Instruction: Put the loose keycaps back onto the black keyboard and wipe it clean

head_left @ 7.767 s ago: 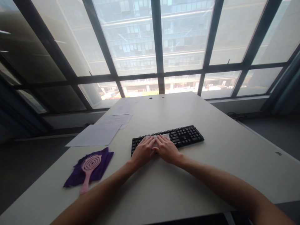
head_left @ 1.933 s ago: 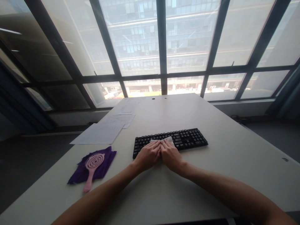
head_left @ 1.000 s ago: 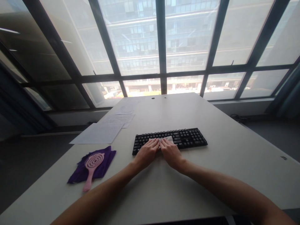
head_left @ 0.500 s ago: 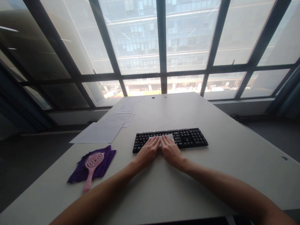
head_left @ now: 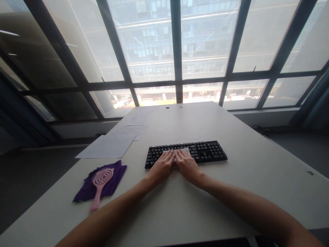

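A black keyboard (head_left: 211, 151) lies on the white table, and a small white piece of tissue or cloth (head_left: 185, 150) rests on its keys. My left hand (head_left: 162, 165) lies flat on the left part of the white piece, fingers stretched forward. Beside it, my right hand (head_left: 188, 166) presses flat on the right part, its fingertips close to those of the left. Both hands are open, and their palms hide the lower middle of the keyboard. To the left, a pink hairbrush (head_left: 102, 176) lies on a folded purple cloth (head_left: 117, 176), near my left forearm.
Several printed paper sheets (head_left: 106, 145) lie along the table's left side. The white table (head_left: 190, 123) stretches away toward large windows (head_left: 151, 41). Two small dark round spots sit at its far end. Blue curtains (head_left: 23, 113) hang at both sides.
Hardly anything differs. The whole view has shifted very slightly, while both hands stay on the white piece over the keyboard.
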Motion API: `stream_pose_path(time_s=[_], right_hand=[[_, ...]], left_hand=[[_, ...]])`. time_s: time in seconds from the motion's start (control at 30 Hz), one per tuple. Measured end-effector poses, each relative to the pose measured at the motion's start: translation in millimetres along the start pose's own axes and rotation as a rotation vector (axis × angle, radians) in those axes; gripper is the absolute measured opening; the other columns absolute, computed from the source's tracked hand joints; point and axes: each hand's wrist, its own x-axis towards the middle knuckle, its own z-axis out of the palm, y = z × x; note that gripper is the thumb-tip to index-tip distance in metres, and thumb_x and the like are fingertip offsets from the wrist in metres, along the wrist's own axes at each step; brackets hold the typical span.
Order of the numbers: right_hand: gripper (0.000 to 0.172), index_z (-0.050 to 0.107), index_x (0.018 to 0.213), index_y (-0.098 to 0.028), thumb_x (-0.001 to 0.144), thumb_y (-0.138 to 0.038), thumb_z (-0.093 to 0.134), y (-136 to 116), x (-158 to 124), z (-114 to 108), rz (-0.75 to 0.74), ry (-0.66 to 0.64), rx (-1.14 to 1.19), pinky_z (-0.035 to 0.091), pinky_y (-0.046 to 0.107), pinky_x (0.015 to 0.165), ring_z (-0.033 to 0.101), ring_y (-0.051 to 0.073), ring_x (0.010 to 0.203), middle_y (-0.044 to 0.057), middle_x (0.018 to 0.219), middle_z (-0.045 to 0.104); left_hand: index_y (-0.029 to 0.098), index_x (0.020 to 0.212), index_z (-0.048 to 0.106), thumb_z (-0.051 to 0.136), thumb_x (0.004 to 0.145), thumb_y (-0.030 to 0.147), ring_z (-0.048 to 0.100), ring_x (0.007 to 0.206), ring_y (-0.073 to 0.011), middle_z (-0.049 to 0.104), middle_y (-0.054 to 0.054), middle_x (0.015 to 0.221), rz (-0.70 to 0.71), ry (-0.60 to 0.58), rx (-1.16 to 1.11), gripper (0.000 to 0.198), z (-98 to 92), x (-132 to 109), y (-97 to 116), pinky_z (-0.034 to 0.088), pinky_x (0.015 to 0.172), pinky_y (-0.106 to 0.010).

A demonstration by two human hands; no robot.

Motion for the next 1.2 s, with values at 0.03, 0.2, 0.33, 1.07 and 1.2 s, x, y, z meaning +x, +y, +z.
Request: stream_pose_path(time_s=[0.03, 0.2, 0.33, 1.07, 1.2], right_hand=[[0.045, 0.056, 0.144, -0.002, 0.101, -0.013, 0.047, -1, 0, -2, -0.003, -0.003, 0.001, 0.038, 0.042, 0.12, 0.048, 0.029, 0.144, 0.023, 0.15, 0.052], [0.043, 0.062, 0.138, -0.003, 0.098, -0.008, 0.047, -4, 0, -10, 0.002, -0.028, 0.005, 0.044, 0.039, 0.116, 0.054, 0.028, 0.138, 0.021, 0.143, 0.06], [0.043, 0.062, 0.138, -0.002, 0.098, -0.009, 0.046, -4, -1, -10, -0.01, -0.012, 0.001, 0.044, 0.039, 0.116, 0.054, 0.029, 0.138, 0.02, 0.143, 0.061], [0.044, 0.061, 0.139, -0.003, 0.098, -0.01, 0.047, 0, 0, -3, -0.015, 0.008, -0.006, 0.041, 0.04, 0.118, 0.051, 0.028, 0.141, 0.022, 0.146, 0.057], [0.042, 0.063, 0.136, -0.003, 0.098, -0.009, 0.047, -3, 1, -9, -0.008, -0.024, -0.008, 0.044, 0.038, 0.115, 0.055, 0.028, 0.137, 0.021, 0.142, 0.061]], left_hand=[[0.006, 0.147, 0.05, 0.04, 0.098, 0.008, 0.045, 0.146, -0.0292, 0.051, -0.022, 0.153, 0.006, 0.012, -0.011, 0.05, 0.4, 0, -1, 0.041, 0.12, -0.05], [0.01, 0.142, 0.056, 0.044, 0.1, 0.01, 0.054, 0.139, -0.0271, 0.06, -0.018, 0.145, 0.036, 0.051, -0.046, 0.044, -0.4, 2, -1, 0.045, 0.118, -0.049], [0.011, 0.141, 0.057, 0.045, 0.102, 0.016, 0.055, 0.138, -0.0273, 0.06, -0.017, 0.145, 0.033, 0.059, -0.037, 0.04, -3.1, 2, 1, 0.045, 0.118, -0.049], [0.009, 0.145, 0.053, 0.045, 0.102, 0.016, 0.05, 0.142, -0.0304, 0.055, -0.022, 0.149, 0.022, 0.059, -0.05, 0.045, 2.1, 2, -1, 0.043, 0.118, -0.053], [0.009, 0.14, 0.058, 0.046, 0.101, 0.013, 0.057, 0.136, -0.0289, 0.061, -0.02, 0.143, 0.033, 0.063, -0.042, 0.042, -2.1, 3, 1, 0.047, 0.116, -0.05]])
